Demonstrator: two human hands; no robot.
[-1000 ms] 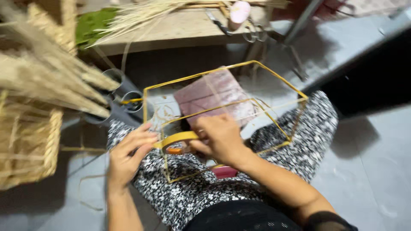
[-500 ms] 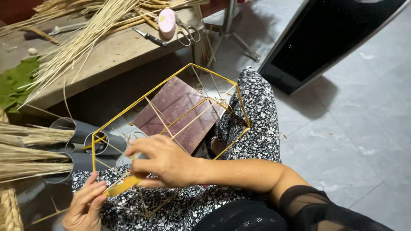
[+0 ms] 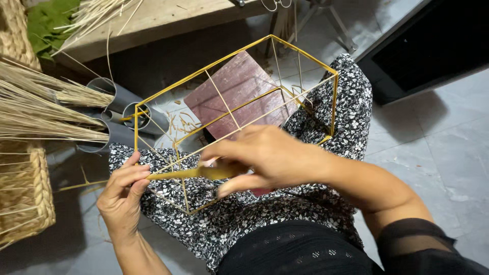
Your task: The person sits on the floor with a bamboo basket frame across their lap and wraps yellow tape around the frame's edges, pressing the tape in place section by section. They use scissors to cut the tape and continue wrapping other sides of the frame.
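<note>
Both hands pinch yellow strip (image 3: 196,173): left hand (image 3: 122,196) palm-up, right hand (image 3: 265,158) palm-down.

Clearance around the wire frame (image 3: 239,112)

Tiled floor (image 3: 438,147) right is open; left, grey pipes (image 3: 114,114), straw bundles (image 3: 46,109) and a woven basket (image 3: 25,198) crowd access, apparently tightly.

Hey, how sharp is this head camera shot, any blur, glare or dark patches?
Head view: the right hand is softened by motion blur; the left hand and yellow wire frame look sharper. Light is even and soft, with no strong glare on the grey floor tiles. Under the wooden bench it is dark.
</note>
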